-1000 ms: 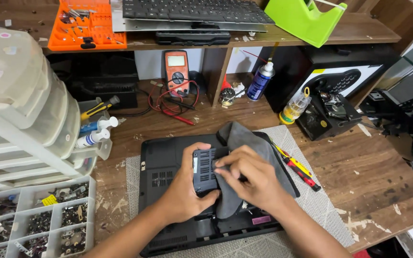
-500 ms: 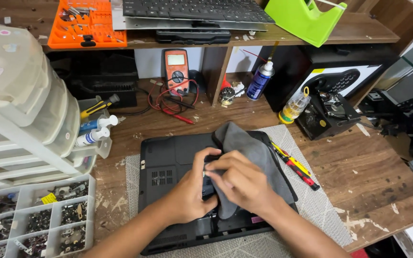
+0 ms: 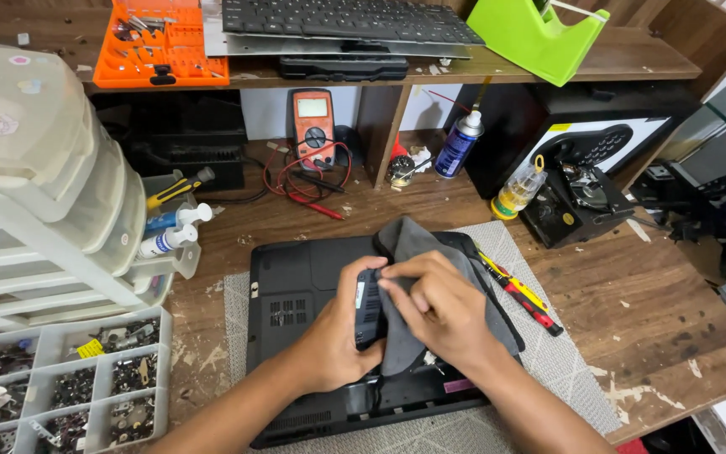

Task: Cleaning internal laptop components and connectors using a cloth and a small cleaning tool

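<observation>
My left hand [image 3: 339,336] grips a small black rectangular part [image 3: 367,307] and holds it upright over an upturned black laptop [image 3: 296,282]. My right hand [image 3: 440,307] presses a grey cloth [image 3: 418,244] against the right face of that part, fingers closed on the fabric. The cloth drapes down over the laptop's right half and hides most of the part. The laptop lies bottom side up on a grey mat [image 3: 548,370] on the wooden desk.
Red and yellow screwdrivers [image 3: 521,292] lie right of the laptop. White plastic drawers [image 3: 44,193] and a parts tray [image 3: 60,387] stand left. Behind are a multimeter [image 3: 313,126] with leads, a spray can [image 3: 457,145], a small bottle [image 3: 518,192] and a black box [image 3: 577,206].
My right hand slid with the cloth across the black part, from its middle to its right face. My left hand kept its grip and turned the part more on edge.
</observation>
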